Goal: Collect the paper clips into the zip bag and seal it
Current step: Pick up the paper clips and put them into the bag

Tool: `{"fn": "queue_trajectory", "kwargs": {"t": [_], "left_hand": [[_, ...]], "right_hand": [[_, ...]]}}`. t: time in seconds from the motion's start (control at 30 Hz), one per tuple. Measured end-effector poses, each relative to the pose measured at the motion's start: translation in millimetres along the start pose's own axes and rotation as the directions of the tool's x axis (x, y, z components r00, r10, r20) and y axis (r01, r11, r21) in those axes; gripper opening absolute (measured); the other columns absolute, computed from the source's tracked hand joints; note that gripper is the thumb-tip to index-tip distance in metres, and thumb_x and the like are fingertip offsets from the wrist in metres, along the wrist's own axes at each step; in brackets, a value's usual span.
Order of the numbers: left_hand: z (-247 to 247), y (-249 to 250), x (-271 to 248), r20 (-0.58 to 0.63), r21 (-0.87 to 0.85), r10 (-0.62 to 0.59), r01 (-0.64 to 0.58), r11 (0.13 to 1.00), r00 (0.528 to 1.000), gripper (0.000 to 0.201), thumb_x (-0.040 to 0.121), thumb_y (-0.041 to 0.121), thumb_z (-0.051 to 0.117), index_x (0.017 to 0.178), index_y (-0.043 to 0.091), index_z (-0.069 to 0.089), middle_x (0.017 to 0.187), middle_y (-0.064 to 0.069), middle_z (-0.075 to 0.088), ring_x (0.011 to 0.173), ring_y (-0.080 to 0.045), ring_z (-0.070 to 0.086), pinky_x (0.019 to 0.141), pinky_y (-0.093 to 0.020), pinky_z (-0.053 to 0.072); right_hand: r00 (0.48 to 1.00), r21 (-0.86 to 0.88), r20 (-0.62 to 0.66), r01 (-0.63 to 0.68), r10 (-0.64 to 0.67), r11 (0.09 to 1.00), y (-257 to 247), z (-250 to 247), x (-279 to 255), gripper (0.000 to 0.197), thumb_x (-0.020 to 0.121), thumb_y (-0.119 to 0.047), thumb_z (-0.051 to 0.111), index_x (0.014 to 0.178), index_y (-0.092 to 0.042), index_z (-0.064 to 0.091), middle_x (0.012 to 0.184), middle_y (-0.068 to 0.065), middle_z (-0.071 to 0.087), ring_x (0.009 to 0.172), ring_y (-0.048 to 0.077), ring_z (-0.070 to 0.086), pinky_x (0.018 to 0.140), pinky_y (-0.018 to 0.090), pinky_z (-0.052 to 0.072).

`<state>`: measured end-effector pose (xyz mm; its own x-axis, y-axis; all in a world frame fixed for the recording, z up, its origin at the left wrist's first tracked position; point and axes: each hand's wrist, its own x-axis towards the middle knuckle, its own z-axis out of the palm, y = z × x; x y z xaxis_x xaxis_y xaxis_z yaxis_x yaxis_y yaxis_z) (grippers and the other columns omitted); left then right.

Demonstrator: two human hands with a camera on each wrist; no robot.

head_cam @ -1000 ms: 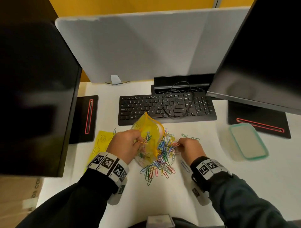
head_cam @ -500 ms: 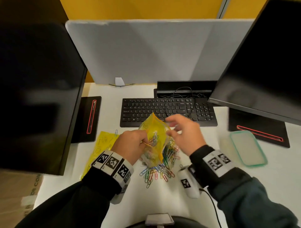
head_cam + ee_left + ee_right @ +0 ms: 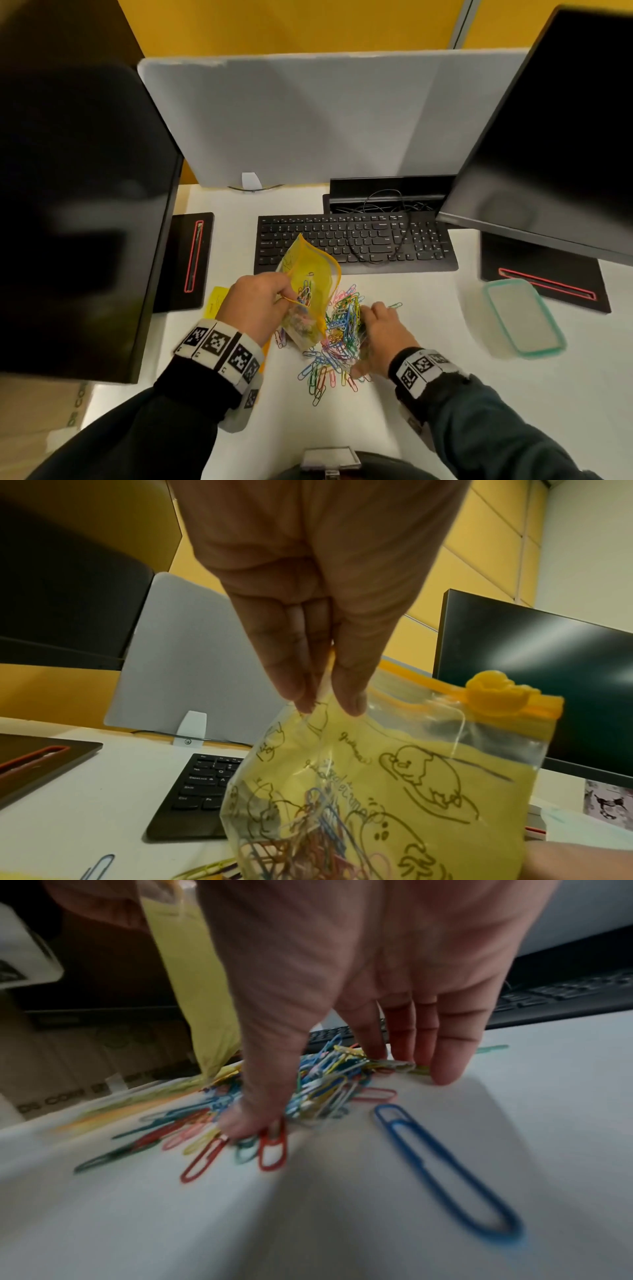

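Observation:
A yellow zip bag [image 3: 310,274] with cartoon drawings stands upright, mouth open, some coloured clips inside [image 3: 308,831]. My left hand [image 3: 286,298] pinches its near rim between thumb and fingers [image 3: 325,704]. Its duck-shaped slider [image 3: 493,693] sits at the far end of the zip. Just right of the bag, a heap of coloured paper clips [image 3: 339,329] lies on the white desk. My right hand [image 3: 363,339] is down on the heap, thumb [image 3: 246,1123] on one side and straight fingers [image 3: 445,1069] on the other, tips touching the desk. A blue clip [image 3: 445,1172] lies under the palm.
A black keyboard [image 3: 356,240] lies right behind the bag. Two dark monitors flank the desk on black bases [image 3: 190,260]. A teal-rimmed plastic container [image 3: 524,318] stands at the right. A yellow sheet [image 3: 215,301] lies under my left wrist. One stray clip [image 3: 394,305] lies beyond my right fingers.
My right hand was up at the bag's mouth half a second ago; it has come back down onto the heap. My left hand still holds the bag's rim.

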<state>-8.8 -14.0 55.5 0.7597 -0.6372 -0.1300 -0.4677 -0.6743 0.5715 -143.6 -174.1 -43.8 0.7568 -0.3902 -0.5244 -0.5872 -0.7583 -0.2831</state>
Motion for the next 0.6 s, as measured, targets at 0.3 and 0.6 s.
{"fn": "queue_trajectory", "kwargs": {"t": [0.3,0.6], "left_hand": [[1.8,-4.3,-4.1,0.026,0.008,0.001,-0.001,1.000,1.000,0.010,0.079,0.010,0.064,0.077,0.019,0.069,0.093,-0.003,0.071,0.082,-0.021,0.062,0.076,-0.034,0.053],[6.7,-3.0,-5.2,0.078,0.049,-0.002,-0.002,0.999,0.997,0.012,0.080,0.010,0.062,0.080,0.019,0.069,0.090,-0.001,0.070,0.074,-0.017,0.054,0.070,-0.027,0.046]], "right_hand": [[0.992,0.006,-0.123,0.008,-0.007,1.000,4.1,-1.3,8.4,0.032,0.089,-0.008,0.050,0.120,-0.008,0.054,0.119,0.013,0.053,0.110,0.030,0.054,0.093,0.031,0.043],[0.980,0.193,-0.184,-0.042,0.078,0.980,14.3,-22.2,-9.9,0.025,0.078,-0.009,0.061,0.100,-0.013,0.071,0.101,0.011,0.072,0.099,0.028,0.063,0.081,0.026,0.045]]}}
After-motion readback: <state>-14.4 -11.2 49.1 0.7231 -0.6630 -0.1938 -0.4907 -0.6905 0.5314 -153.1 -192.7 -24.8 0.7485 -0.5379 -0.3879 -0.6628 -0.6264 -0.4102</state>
